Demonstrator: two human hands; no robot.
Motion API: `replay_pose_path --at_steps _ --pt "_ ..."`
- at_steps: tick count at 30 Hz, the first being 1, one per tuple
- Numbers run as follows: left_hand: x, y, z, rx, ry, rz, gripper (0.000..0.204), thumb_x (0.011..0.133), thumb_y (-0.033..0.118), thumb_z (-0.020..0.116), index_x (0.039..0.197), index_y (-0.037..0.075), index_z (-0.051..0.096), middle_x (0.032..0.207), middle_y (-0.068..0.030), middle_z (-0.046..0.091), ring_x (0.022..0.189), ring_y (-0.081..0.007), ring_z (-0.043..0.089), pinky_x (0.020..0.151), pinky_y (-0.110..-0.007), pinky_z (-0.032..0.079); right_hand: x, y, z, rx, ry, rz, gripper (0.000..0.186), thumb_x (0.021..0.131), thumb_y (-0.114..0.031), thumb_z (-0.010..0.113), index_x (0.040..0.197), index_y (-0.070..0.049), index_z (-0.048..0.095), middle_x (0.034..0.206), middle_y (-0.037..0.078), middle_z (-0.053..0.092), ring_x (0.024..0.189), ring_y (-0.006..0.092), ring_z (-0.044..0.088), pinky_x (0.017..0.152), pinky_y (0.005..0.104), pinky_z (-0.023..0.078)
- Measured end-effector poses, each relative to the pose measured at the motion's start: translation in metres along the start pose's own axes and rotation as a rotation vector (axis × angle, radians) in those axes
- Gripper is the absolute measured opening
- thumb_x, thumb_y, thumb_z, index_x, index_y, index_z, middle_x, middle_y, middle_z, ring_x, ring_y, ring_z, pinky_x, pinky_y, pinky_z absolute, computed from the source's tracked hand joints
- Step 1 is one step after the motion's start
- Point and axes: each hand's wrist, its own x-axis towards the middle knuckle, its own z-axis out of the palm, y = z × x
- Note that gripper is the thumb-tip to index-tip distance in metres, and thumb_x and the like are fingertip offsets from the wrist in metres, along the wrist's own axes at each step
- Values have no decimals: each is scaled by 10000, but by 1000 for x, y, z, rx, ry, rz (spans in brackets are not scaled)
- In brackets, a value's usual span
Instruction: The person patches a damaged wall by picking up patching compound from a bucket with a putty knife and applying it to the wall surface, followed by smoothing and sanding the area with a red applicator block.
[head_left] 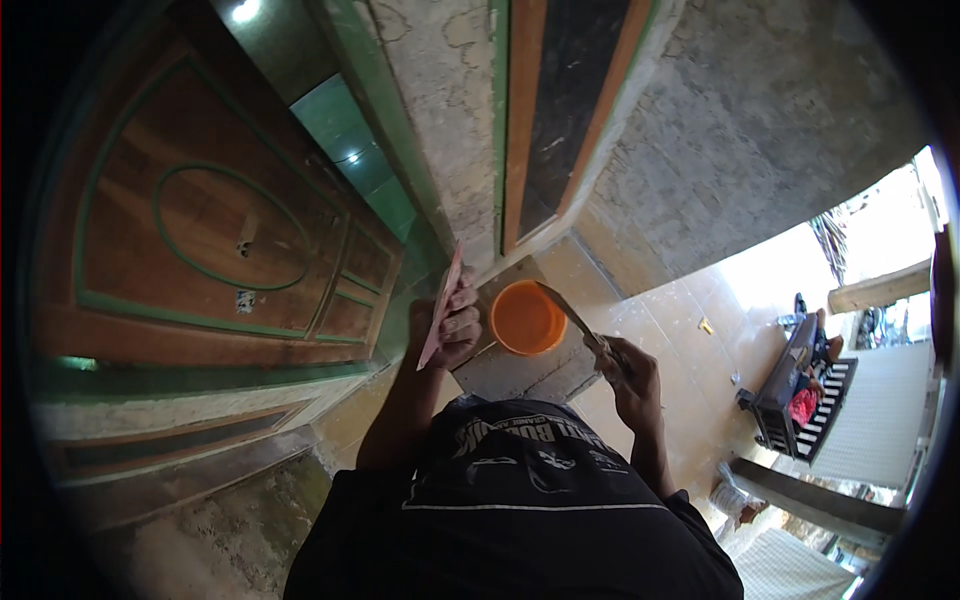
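Note:
My left hand [458,325] grips a flat pinkish board [441,310], held nearly edge-on left of the orange bucket [527,317]. My right hand [632,372] is closed round the handle of a long, dull scraper-like tool [570,315], whose far end reaches toward the bucket's right rim. The bucket stands on the floor below and between my hands; what it holds is hard to make out. My dark printed shirt fills the lower middle of the view.
Open wooden door [150,230] with green trim at left; weathered wall [700,120] and wood-framed panel [570,90] ahead. Tiled floor [690,370] runs right to a dark bench [777,385], with someone partly visible on it, and posts [870,292].

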Motion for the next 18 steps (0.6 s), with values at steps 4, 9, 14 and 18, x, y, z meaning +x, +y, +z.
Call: replay_pose_path --at_steps 4,9,14,18 --pt "13 -20 -4 -322 -214 -80 229 932 171 458 1057 -7 386 782 -99 535 526 -166 553 389 -222 420 -2 -24 13 135 -208 45 296 793 -63 639 1058 53 576 953 139 626 784 181 617 691 296 479" --pt "14 -32 -3 -222 -194 -3 225 915 154 479 1056 2 392 803 -108 543 494 -148 553 366 -246 436 -2 -47 28 -53 -238 -64 319 785 -78 667 1065 42 574 1001 165 615 914 217 634 755 307 502" --pt "6 -29 -2 220 89 35 169 857 97 512 1002 36 450 724 -99 560 420 -123 501 347 -220 404 1 -32 29 105 -120 -13 291 787 -53 662 1056 23 583 870 100 632 766 150 610 680 269 476" --pt "-1 -21 14 660 302 148 119 855 52 502 969 52 467 710 -71 566 483 -116 524 416 -219 428 5 -27 12 275 1 17 290 870 -223 591 999 36 582 744 60 590 659 87 540 584 224 418"
